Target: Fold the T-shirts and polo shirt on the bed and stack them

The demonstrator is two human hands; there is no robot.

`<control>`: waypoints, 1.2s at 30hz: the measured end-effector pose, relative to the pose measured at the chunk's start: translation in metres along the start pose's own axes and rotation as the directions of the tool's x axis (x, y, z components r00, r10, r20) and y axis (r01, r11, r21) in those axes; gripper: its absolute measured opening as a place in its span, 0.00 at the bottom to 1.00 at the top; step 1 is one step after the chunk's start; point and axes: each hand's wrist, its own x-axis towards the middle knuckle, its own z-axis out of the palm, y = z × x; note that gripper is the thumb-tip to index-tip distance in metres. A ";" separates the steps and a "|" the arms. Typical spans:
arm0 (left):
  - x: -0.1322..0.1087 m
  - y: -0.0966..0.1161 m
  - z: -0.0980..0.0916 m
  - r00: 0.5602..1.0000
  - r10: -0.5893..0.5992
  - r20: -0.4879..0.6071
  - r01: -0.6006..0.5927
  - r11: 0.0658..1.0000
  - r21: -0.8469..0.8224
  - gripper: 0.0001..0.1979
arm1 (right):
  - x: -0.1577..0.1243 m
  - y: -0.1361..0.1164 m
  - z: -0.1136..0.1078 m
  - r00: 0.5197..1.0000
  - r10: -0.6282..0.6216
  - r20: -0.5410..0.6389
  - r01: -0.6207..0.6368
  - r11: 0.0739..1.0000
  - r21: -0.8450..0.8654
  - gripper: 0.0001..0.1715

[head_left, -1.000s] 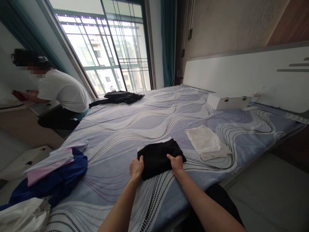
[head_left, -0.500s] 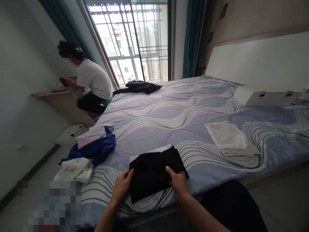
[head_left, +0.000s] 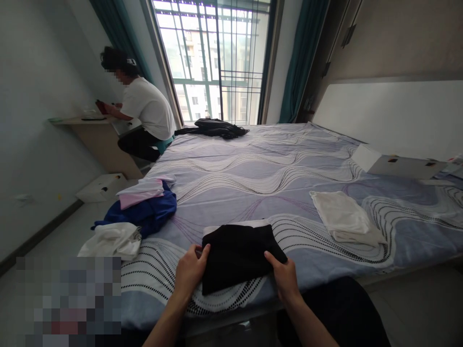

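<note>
A folded black garment lies near the front edge of the bed, its exact kind not clear. My left hand grips its left edge, thumb on top. On the opposite side, my right hand pinches the right edge, also with the thumb above and the fingers hidden beneath. Pale stripes of the patterned bedsheet show behind and below the cloth. To the right lies a folded white garment, apart from my hands.
At the left edge are a blue garment, a pink-and-white one and a crumpled white one. Black clothing lies at the far end. A white box sits right. Another person sits at a small desk.
The view has tilted and shifted slightly. My right hand has slid outward to the black garment's right edge, while my left hand keeps its hold on the left edge.
</note>
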 end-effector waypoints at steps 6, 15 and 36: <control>-0.018 0.020 0.018 0.761 0.535 -0.366 -0.502 0.844 0.191 0.21 | 0.012 -0.032 -0.012 0.902 -0.410 -0.137 0.290 0.809 -0.511 0.42; 0.005 0.023 0.065 0.721 0.689 0.079 -0.649 0.629 0.428 0.28 | 0.008 -0.032 0.092 0.722 -0.230 0.652 0.683 0.087 -0.725 0.30; -0.003 0.074 0.077 0.838 0.521 0.162 -0.529 0.702 0.476 0.30 | 0.020 -0.033 0.076 0.776 -0.226 0.589 0.625 0.143 -0.768 0.32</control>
